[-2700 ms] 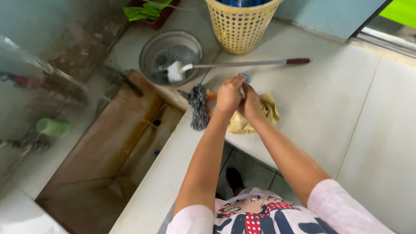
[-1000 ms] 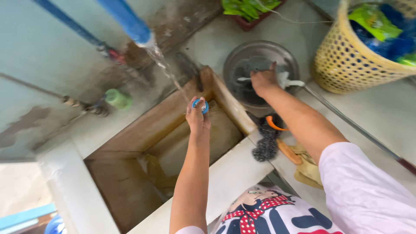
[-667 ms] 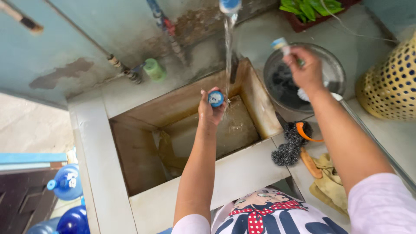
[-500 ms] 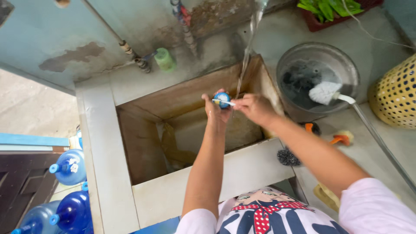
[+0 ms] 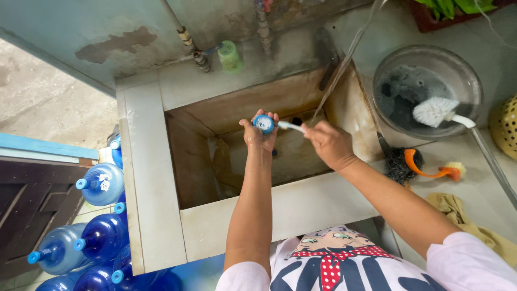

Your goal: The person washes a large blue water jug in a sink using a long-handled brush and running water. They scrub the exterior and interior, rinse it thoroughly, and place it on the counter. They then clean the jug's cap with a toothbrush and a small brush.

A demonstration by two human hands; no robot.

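My left hand grips a small round blue cap over the deep stained sink. My right hand holds a small white-handled brush with its tip against the cap. A thin stream of water falls into the sink just right of the cap.
A metal bowl with dark water and a white long-handled brush sits on the counter to the right. Beside it lie a dark scouring pad, an orange-handled brush and a yellow cloth. Several blue water bottles stand on the floor at left. A green cup sits behind the sink.
Both hands left the cloth on the counter. My left hand carried the cap to the sink under the water; my right hand took a small brush from the bowl and brought it to the cap.
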